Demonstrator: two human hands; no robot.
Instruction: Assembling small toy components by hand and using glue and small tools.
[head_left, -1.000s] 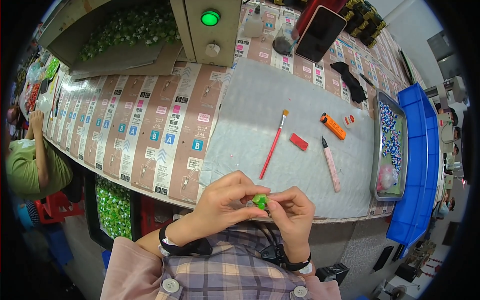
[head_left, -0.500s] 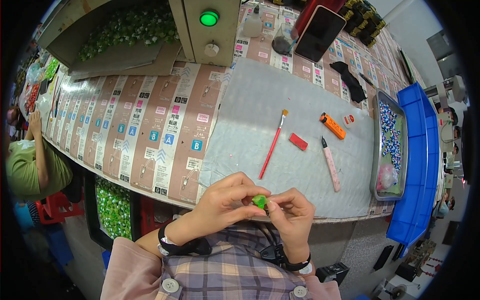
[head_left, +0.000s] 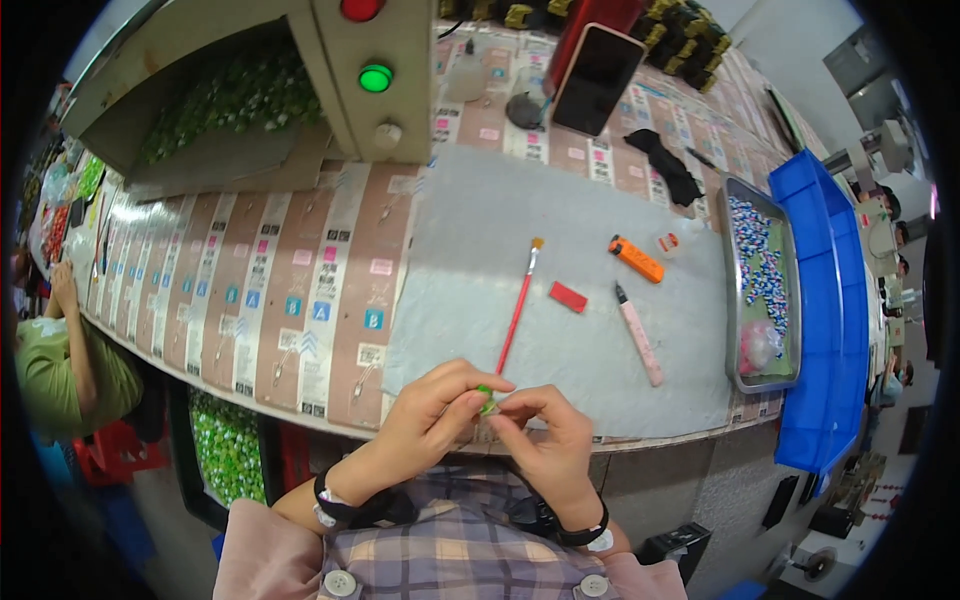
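Left hand (head_left: 428,415) pinches small green piece (head_left: 486,397) between fingertips near counter's (head_left: 305,345) front edge, right hand (head_left: 548,440) right up beside it, gripping or not I cannot tell; slack pinch or uneven push could, I judge, spin it loose over that edge

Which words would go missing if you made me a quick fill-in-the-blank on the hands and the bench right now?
1. The small piece at the fingertips of the left hand and right hand is mostly ____ in colour.
2. The paintbrush has a ____ handle.
3. In the picture, the pink pen lies to the ____ of the red block.
4. The long bin beside the metal tray is ____ in colour.

Missing words: green; red; right; blue.
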